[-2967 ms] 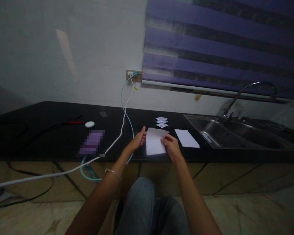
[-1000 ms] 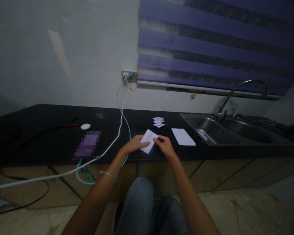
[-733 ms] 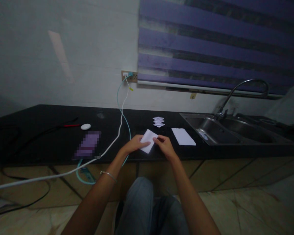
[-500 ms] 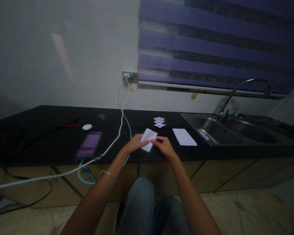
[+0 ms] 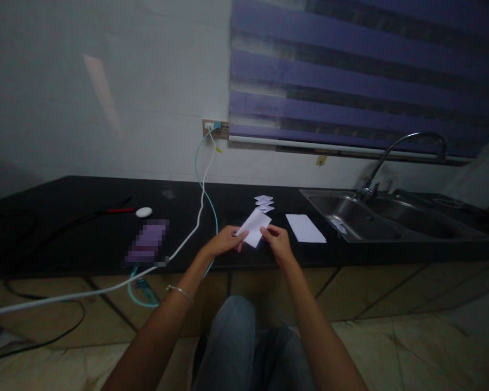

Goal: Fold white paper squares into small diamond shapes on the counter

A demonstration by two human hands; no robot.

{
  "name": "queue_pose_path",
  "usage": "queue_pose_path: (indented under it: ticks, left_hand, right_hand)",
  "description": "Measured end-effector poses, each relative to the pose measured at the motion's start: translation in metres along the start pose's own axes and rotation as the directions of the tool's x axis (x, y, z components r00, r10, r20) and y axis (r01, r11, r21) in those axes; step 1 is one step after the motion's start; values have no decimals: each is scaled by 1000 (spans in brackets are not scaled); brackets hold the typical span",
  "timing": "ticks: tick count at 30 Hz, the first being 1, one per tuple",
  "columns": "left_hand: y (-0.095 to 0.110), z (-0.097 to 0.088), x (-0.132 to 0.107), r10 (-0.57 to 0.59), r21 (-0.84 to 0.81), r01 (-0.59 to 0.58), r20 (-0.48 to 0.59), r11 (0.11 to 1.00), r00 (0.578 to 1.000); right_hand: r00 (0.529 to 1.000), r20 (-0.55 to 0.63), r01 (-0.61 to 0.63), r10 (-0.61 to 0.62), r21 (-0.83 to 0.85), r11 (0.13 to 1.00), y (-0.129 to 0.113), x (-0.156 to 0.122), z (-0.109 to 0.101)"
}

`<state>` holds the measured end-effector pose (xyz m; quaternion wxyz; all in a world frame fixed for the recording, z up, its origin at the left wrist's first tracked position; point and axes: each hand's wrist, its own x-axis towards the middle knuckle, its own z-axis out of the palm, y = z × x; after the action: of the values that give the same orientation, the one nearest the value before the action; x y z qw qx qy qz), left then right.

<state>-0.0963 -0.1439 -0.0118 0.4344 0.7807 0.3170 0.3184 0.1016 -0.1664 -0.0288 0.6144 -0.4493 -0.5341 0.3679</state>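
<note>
Between my two hands a white sheet of paper (image 5: 256,226) is held tilted just above the counter's front part. My left hand (image 5: 227,240) pinches its left corner, thumb on top and fingers beneath. At its right edge my right hand (image 5: 279,241) pinches it with thumb and forefinger. Beyond it lie small folded paper pieces (image 5: 264,208), overlapping in a short row. To the right, a stack of white paper (image 5: 305,228) lies flat on the counter.
The black countertop (image 5: 85,217) runs up to a steel sink (image 5: 346,217) with a tall faucet (image 5: 385,157) at right. White cable (image 5: 193,239) and teal cable (image 5: 215,209) cross the counter from the wall socket (image 5: 215,128). A blurred-out purple object (image 5: 149,239) and a white oval (image 5: 144,212) lie left.
The paper has turned and shifted a little to the right and up in my hands. My right hand has moved slightly right, farther from my left.
</note>
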Motion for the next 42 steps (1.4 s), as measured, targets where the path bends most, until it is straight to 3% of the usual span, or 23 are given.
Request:
queue_pose_path:
  ticks: [6, 10, 15, 18, 25, 30, 35, 42]
  left_hand:
    - [6, -2, -3, -89, -85, 90, 15, 992, 996]
    - [8, -2, -2, -75, -189, 84, 50, 978, 996]
    - [10, -1, -3, -72, -297, 87, 63, 951, 995]
    - [7, -1, -3, -87, -241, 99, 61, 965, 994]
    - [-2, 0, -1, -127, -8, 127, -29, 992, 992]
    - [1, 1, -1, -120, 18, 121, -62, 992, 991]
    - [2, 1, -2, -107, 29, 111, -116, 993, 987]
    - [0, 2, -2, -140, 24, 142, -91, 990, 986]
  right_hand:
    - [999, -39, -17, 20, 74, 997, 5, 3, -2]
    - [999, -32, -34, 37, 90, 995, 5, 2, -1]
    - [992, 111, -53, 52, 8, 999, 1, -2, 0]
    - [980, 194, -45, 52, -41, 998, -3, -4, 1]
    - [984, 177, -24, 23, 2, 1000, -5, -4, 1]
    - [980, 195, -39, 41, -18, 999, -6, -3, 1]
    - [946, 316, -44, 72, -93, 995, -7, -2, 4]
    - [962, 269, -2, 41, -145, 989, -5, -4, 1]
